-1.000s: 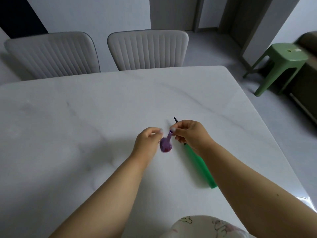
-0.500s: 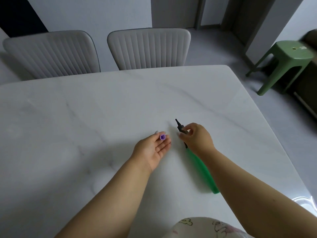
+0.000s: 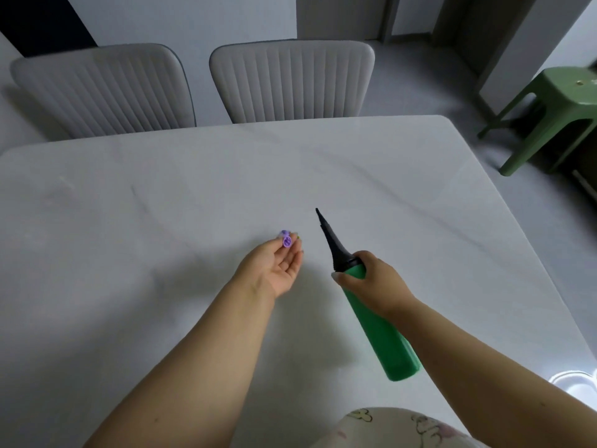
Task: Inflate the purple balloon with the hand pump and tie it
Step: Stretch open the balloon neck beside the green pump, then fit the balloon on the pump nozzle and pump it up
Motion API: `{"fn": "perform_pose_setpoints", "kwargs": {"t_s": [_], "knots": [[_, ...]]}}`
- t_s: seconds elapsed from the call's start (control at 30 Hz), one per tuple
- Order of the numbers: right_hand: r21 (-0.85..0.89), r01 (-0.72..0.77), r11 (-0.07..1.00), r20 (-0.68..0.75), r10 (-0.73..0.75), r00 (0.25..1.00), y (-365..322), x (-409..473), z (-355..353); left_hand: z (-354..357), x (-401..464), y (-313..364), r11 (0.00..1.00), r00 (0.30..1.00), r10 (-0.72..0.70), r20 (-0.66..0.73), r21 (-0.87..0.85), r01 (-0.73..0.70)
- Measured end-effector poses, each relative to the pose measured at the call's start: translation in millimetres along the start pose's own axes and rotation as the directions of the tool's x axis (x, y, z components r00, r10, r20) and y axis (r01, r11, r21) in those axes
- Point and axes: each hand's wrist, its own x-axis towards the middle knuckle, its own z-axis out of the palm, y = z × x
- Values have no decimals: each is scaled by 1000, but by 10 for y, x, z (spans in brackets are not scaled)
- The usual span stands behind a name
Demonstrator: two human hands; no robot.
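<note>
The right hand (image 3: pixel 374 279) has its grip clenched around the green hand pump (image 3: pixel 378 321) just behind the black nozzle, holding it above the worktop (image 3: pixel 161 221) with the nozzle pointing away from the person. Left of the pump, the left hand (image 3: pixel 274 270) lies palm up, its fingertips pinching the purple balloon (image 3: pixel 287 241) by its rolled neck.

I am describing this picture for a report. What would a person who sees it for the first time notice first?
The eye goes first to the green pump with its black nozzle, which the right hand grips near the nozzle, right of the middle of the white table. Next comes the small purple balloon, held at the fingertips of the left hand just left of the nozzle. Two grey chairs stand behind the table, and a green stool at far right.
</note>
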Motion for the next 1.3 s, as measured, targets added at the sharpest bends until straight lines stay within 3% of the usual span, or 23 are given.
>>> {"fn": "perform_pose_setpoints", "kwargs": {"t_s": [0.13, 0.27, 0.47, 0.63, 1.1, 1.3], "knots": [[179, 73, 981, 129, -97, 987, -195, -90, -31, 40, 72, 137, 998, 998, 59, -6, -23, -59], [332, 36, 943, 246, -123, 961, -295, -134, -3, 82, 121, 300, 994, 995, 101, -15, -44, -102], [559, -208, 803, 460, -92, 883, -457, -156, -113, 121, 185, 455, 988, 988, 150, 21, -23, -150], [591, -393, 705, 629, -98, 771, -592, -64, -196, 178, 122, 483, 985, 985, 167, 42, -54, -165], [685, -549, 480, 700, -224, 678, -717, -67, -189, 84, 171, 465, 983, 980, 184, 81, -28, -182], [683, -561, 468, 708, -236, 666, -727, -54, -169, 82, 131, 444, 981, 975, 196, 107, -21, -195]]}}
